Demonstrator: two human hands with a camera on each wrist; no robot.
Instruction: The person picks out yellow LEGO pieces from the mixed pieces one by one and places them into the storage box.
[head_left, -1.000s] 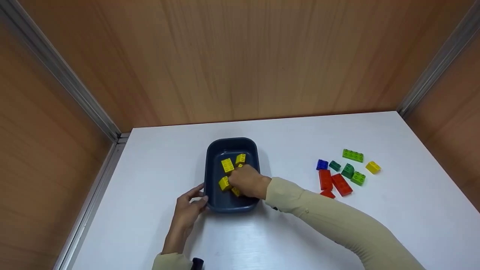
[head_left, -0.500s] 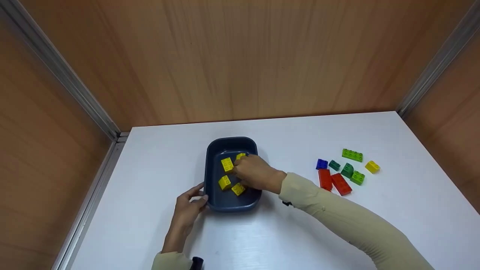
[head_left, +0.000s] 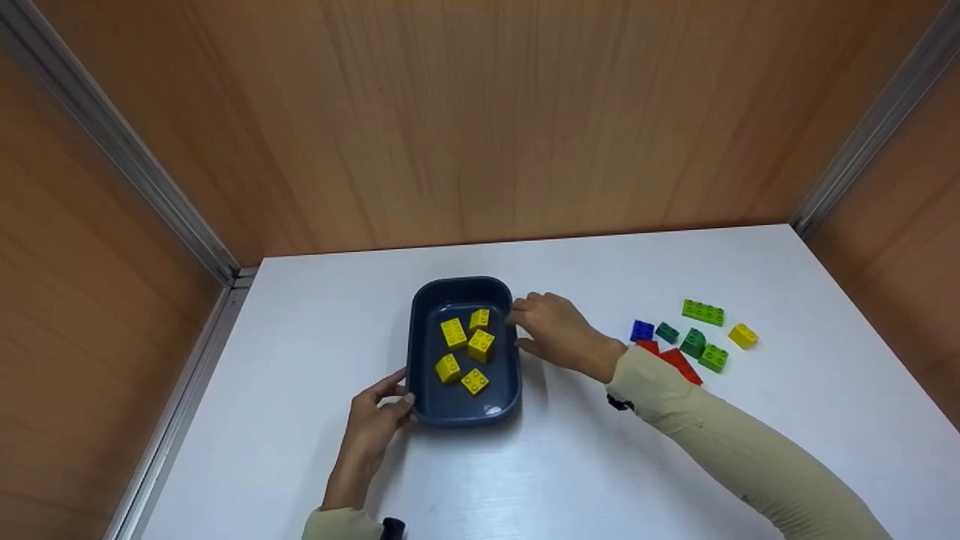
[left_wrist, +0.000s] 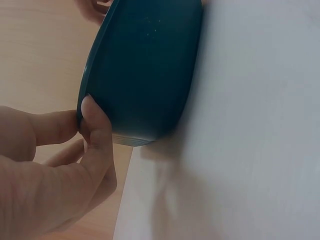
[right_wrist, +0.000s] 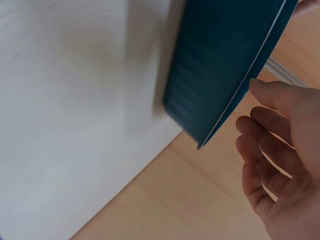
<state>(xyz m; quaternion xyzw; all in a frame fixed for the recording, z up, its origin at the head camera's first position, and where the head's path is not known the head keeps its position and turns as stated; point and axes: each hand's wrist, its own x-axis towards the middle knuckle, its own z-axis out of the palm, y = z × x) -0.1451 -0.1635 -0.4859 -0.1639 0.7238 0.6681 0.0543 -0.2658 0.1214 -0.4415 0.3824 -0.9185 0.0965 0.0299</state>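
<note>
A dark blue rectangular tray (head_left: pixel 456 414) stands on the white table, with several yellow toy bricks (head_left: pixel 481 345) lying loose inside. My left hand (head_left: pixel 373 426) pinches the tray's left rim near its front corner. In the left wrist view, thumb and index finger of that hand (left_wrist: pixel 75 165) close on the rim from both sides. My right hand (head_left: pixel 559 331) is at the right rim, empty, its fingers loosely bent. The right wrist view puts the thumb of this hand (right_wrist: pixel 285 145) right at the rim and the other fingers spread beside it.
Right of the tray lies a loose group of bricks: blue (head_left: pixel 642 331), red (head_left: pixel 681 366), dark green (head_left: pixel 693 343), light green (head_left: pixel 703 312) and a yellow one (head_left: pixel 743 336). The right sleeve (head_left: pixel 720 420) partly covers the red ones. Wood-look panels (head_left: pixel 480 127) enclose the table.
My right hand has withdrawn from among the yellow bricks to the tray's right rim, uncovering them. Bricks it was touching now lie apart in the tray. My left hand has kept its place.
</note>
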